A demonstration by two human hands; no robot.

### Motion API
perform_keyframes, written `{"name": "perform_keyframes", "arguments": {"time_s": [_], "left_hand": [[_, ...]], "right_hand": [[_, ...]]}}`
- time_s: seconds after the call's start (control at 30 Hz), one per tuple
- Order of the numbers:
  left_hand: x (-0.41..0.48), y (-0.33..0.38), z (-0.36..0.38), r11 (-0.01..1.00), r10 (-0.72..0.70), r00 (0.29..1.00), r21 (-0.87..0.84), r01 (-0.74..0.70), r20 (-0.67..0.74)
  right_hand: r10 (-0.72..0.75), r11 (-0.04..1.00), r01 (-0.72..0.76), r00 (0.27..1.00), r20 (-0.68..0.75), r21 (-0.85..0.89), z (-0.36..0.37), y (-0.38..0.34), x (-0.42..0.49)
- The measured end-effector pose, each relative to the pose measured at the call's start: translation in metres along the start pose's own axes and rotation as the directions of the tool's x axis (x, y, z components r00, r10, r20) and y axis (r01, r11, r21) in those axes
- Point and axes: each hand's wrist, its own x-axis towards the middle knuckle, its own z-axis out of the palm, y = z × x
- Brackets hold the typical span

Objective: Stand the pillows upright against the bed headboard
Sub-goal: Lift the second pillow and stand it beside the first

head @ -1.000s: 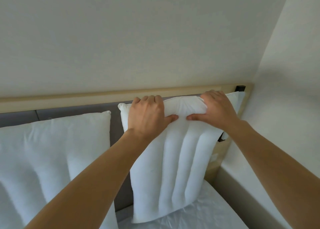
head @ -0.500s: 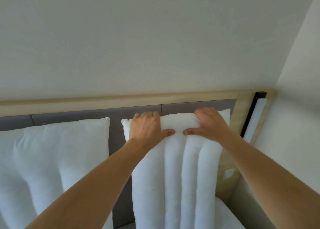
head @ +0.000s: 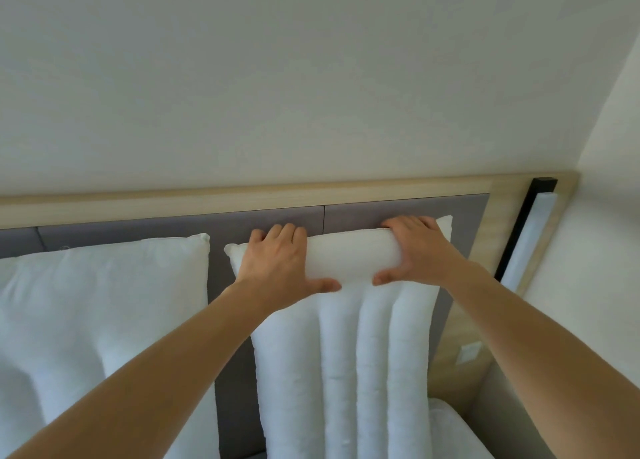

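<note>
Along the top edge of the right-hand pillow (head: 346,347), the fingers of the left hand (head: 277,261) curl over the back of the edge while the thumb presses into the front, so the soft top roll is squeezed between them; the right hand (head: 415,250) mirrors that grip near the pillow's right corner, fingers close together over the top and thumb tucked under the bulge. Both thumbs point toward each other with a bare stretch of fabric between them. The pillow stands on end, its long quilted channels running down toward the mattress (head: 457,431), its back close to or against the grey padded headboard (head: 398,212); whether it touches all the way down cannot be told. Its base is out of view. A second pillow (head: 104,302) is already propped upright to the left, a strip of headboard showing between the two. The main risk is judged to be at release: the filling is soft and the top is bunched by the grip, so the pillow could fold at the middle or slump forward. If its base sits too far out, it may slide down; a sideways lean could tip it toward the wooden side panel (head: 460,347).
</note>
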Motion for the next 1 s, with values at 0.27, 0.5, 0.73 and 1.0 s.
{"name": "perform_keyframes", "arguments": {"time_s": [0.27,0.5,0.73,1.0], "left_hand": [[-0.006,-0.014,-0.002,0.989,0.119,0.99,0.077,-0.125,0.075],[-0.001,-0.004,-0.008,0.992,0.117,0.993,0.04,-0.117,0.002],[0.013,0.01,-0.017,0.993,0.119,0.993,0.003,-0.119,-0.025],[0.012,0.01,-0.006,0.986,0.155,0.988,0.059,-0.155,0.012]], "right_hand": [[-0.044,0.986,0.059,0.994,0.096,-0.154,-0.002,0.013,-0.004],[-0.071,0.984,0.071,0.997,0.005,-0.162,-0.008,0.019,-0.008],[-0.059,0.983,0.052,0.998,-0.032,-0.177,-0.025,0.036,-0.013],[0.073,0.993,-0.066,0.995,0.063,-0.099,-0.01,0.034,-0.016]]}}
